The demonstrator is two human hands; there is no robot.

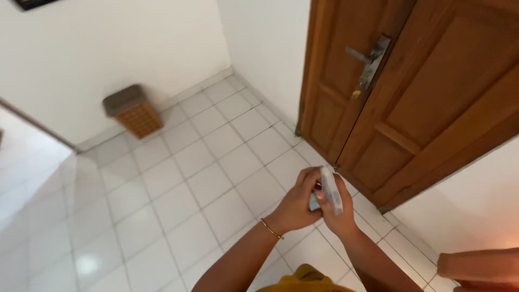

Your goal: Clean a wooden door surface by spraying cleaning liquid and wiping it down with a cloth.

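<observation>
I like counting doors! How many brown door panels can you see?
2. One narrower panel stands left of the metal handle; the wider panel stands right of it, above the hands holding a small white thing.

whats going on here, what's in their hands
A person stands on a white tiled floor before a closed wooden door. Both hands meet around a slim pale phone-like object: the right hand holds it on edge and the left hand closes over it. A wicker basket sits by the wall.
</observation>
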